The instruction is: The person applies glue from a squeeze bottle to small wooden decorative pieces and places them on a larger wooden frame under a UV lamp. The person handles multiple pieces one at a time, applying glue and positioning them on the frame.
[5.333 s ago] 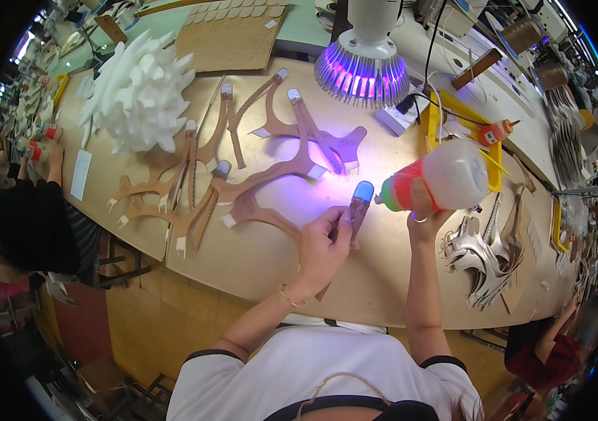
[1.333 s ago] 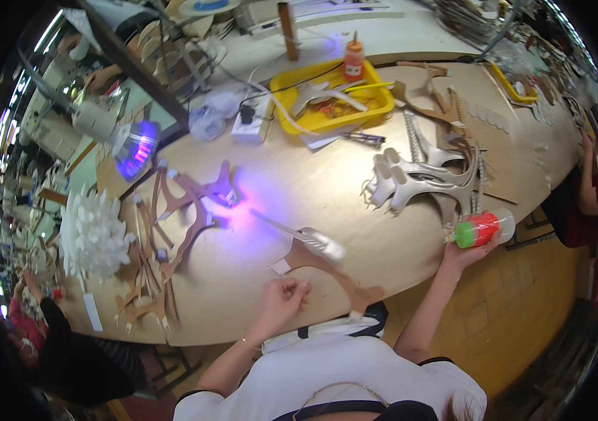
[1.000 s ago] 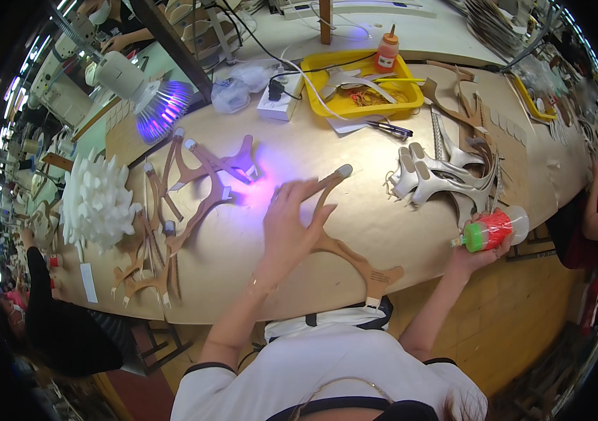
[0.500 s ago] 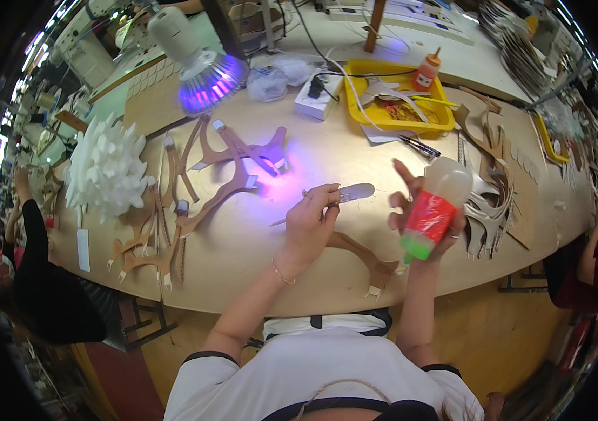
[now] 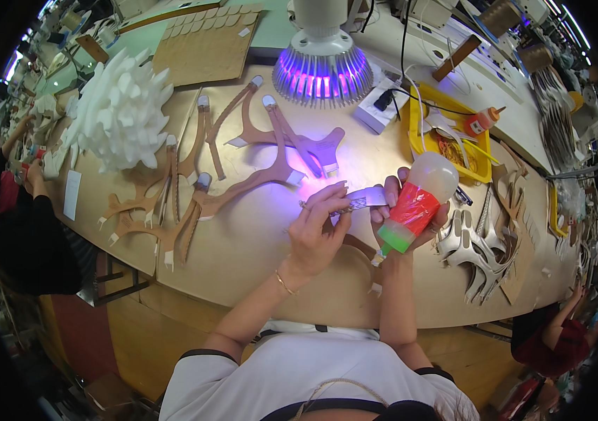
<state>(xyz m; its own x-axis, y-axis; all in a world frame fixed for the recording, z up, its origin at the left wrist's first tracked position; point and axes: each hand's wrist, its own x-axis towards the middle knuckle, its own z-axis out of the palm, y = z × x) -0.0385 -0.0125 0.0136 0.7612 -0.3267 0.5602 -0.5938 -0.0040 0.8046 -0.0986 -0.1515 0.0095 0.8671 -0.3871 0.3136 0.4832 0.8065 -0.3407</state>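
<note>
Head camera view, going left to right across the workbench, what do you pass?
White spiky paper form → brown cut-out pieces → left hand → small silvery strip → right hand holding a red-labelled squeeze bottle → pale cut-out pieces.

Left hand [image 5: 316,235] and right hand [image 5: 400,210] side by side above workbench [image 5: 243,245], centre. Strip [image 5: 358,200] between them; bottle [image 5: 417,203] in right hand. Lamp [image 5: 322,67] behind hands. Branched cut-outs [image 5: 243,161] left of hands; spiky paper form [image 5: 123,109] further left. Tray [image 5: 449,133] behind right hand.
</note>
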